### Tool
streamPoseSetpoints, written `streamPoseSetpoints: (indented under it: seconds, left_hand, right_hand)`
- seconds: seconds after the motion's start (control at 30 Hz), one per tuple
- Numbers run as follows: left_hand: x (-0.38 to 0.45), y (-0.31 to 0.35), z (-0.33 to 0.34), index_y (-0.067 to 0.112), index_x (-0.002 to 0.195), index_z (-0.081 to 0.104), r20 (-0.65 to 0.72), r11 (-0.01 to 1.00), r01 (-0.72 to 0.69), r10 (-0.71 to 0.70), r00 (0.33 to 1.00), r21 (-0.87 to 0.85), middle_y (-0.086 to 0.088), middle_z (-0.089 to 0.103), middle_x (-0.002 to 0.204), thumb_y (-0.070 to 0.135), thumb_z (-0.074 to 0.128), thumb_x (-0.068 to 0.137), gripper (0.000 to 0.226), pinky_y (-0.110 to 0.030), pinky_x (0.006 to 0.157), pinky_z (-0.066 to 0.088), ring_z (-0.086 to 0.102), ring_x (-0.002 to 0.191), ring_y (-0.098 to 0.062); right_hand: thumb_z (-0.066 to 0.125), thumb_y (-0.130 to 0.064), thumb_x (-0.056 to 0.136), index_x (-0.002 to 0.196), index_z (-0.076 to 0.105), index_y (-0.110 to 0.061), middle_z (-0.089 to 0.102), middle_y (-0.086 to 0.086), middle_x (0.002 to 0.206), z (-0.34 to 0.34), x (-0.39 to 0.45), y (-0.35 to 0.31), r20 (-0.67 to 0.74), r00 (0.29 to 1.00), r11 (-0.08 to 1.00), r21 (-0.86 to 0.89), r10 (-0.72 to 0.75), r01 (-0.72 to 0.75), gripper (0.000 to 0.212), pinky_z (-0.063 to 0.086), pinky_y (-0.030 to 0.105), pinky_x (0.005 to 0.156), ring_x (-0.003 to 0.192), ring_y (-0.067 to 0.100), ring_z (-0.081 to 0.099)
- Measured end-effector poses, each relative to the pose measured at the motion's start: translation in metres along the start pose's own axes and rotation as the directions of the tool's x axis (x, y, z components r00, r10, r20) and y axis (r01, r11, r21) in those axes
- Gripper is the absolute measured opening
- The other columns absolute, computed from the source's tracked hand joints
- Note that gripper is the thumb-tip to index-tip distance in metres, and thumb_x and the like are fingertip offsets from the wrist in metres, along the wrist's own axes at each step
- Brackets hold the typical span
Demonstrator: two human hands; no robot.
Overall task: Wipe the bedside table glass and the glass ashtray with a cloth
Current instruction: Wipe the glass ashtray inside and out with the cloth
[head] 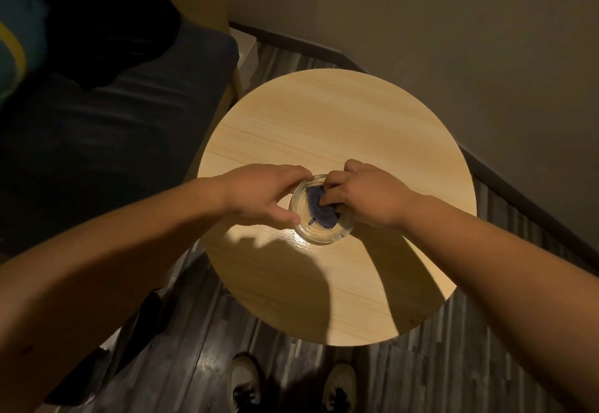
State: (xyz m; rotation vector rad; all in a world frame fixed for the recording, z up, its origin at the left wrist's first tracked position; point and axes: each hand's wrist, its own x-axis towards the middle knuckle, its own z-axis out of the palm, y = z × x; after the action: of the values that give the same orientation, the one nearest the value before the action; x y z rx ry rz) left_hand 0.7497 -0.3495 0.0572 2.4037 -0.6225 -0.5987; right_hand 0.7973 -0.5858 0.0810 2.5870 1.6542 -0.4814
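Note:
A round clear glass ashtray sits near the middle of the round light-wood bedside table. My left hand grips the ashtray's left rim, thumb at the near side and fingers at the far side. My right hand presses a dark blue cloth down inside the ashtray bowl. The cloth is bunched, and part of it is hidden under my right fingers.
A dark sofa or bed stands to the left, touching the table's side. Walls with dark skirting close in behind and to the right. Grey plank floor lies below, with my two shoes near the table's front edge.

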Motion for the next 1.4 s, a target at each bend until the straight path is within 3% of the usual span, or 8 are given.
streamPoseSetpoints:
  seconds: [0.2,0.4,0.57,0.73,0.93,1.1,1.27,1.4]
  left_hand:
    - [0.001,0.006,0.004,0.032,0.133,0.036,-0.038,0.995,0.005,-0.001,0.999,0.098,0.012,0.057,0.107,0.056,0.065,0.074,0.069,-0.036,0.070,0.053,0.056,0.083,-0.010]
    - [-0.005,0.013,0.017,0.033,0.132,0.038,-0.155,0.991,0.052,-0.033,0.987,0.123,0.012,0.060,0.105,0.056,0.064,0.073,0.069,-0.035,0.072,0.053,0.056,0.086,-0.011]
    - [-0.008,0.019,0.026,0.031,0.125,0.044,-0.175,0.994,0.041,-0.023,0.984,0.097,0.011,0.059,0.093,0.053,0.065,0.072,0.061,-0.039,0.067,0.051,0.055,0.079,-0.013]
    - [-0.012,0.023,0.032,0.034,0.123,0.040,-0.235,0.993,0.098,-0.078,0.969,0.072,0.015,0.053,0.088,0.052,0.067,0.073,0.060,-0.030,0.064,0.045,0.052,0.077,-0.010]
    - [-0.011,0.027,0.033,0.027,0.129,0.041,-0.242,0.990,0.116,-0.094,0.966,0.079,0.008,0.059,0.096,0.048,0.068,0.075,0.063,-0.032,0.069,0.047,0.053,0.081,-0.015]
    - [-0.011,0.029,0.034,0.025,0.131,0.039,-0.265,0.980,0.182,-0.155,0.952,0.082,0.002,0.061,0.099,0.050,0.067,0.074,0.068,-0.034,0.068,0.043,0.050,0.082,-0.019]
    - [-0.011,0.027,0.042,0.024,0.131,0.040,-0.268,0.988,0.150,-0.136,0.954,0.033,-0.001,0.062,0.098,0.050,0.065,0.073,0.068,-0.035,0.069,0.044,0.053,0.085,-0.023]
    - [-0.012,0.029,0.041,0.024,0.129,0.041,-0.299,0.985,0.172,-0.156,0.942,0.031,0.003,0.056,0.090,0.050,0.067,0.073,0.067,-0.034,0.066,0.042,0.052,0.082,-0.022]
  right_hand:
    - [0.060,-0.028,0.087,0.117,0.062,-0.032,0.058,-0.004,0.113,-0.006,-0.001,-0.007,0.051,0.998,0.998,-0.043,0.044,-0.042,0.030,0.040,0.036,0.066,0.082,0.021,0.036]
    - [0.042,-0.045,0.095,0.112,0.062,-0.020,0.052,0.003,0.111,-0.019,-0.010,-0.046,0.145,0.919,0.927,-0.139,0.366,-0.347,0.036,0.036,0.033,0.060,0.091,0.025,0.054]
    - [0.044,-0.034,0.095,0.115,0.059,-0.024,0.055,0.004,0.109,-0.015,-0.013,-0.075,0.135,0.935,0.944,-0.026,0.328,-0.328,0.027,0.037,0.033,0.060,0.094,0.030,0.057]
    - [0.048,-0.034,0.092,0.118,0.057,-0.022,0.053,0.004,0.110,-0.027,0.009,-0.057,0.073,0.868,0.871,-0.049,0.491,-0.489,0.030,0.035,0.033,0.062,0.095,0.029,0.056]
    - [0.049,-0.033,0.092,0.117,0.059,-0.026,0.055,0.002,0.110,-0.021,-0.001,-0.074,0.117,0.922,0.929,-0.011,0.370,-0.371,0.028,0.032,0.032,0.059,0.094,0.029,0.057]
    - [0.049,-0.033,0.092,0.112,0.062,-0.025,0.053,0.002,0.107,-0.029,0.012,-0.056,0.068,0.820,0.822,0.009,0.568,-0.570,0.025,0.034,0.032,0.062,0.093,0.026,0.057]
    - [0.052,-0.036,0.091,0.111,0.062,-0.024,0.055,0.002,0.106,-0.016,-0.005,-0.082,0.082,0.908,0.908,0.058,0.410,-0.415,0.026,0.032,0.031,0.060,0.096,0.029,0.057]
    - [0.053,-0.032,0.089,0.109,0.062,-0.022,0.051,0.003,0.105,-0.022,0.014,-0.063,0.017,0.829,0.828,0.035,0.559,-0.559,0.024,0.033,0.031,0.059,0.093,0.027,0.054]
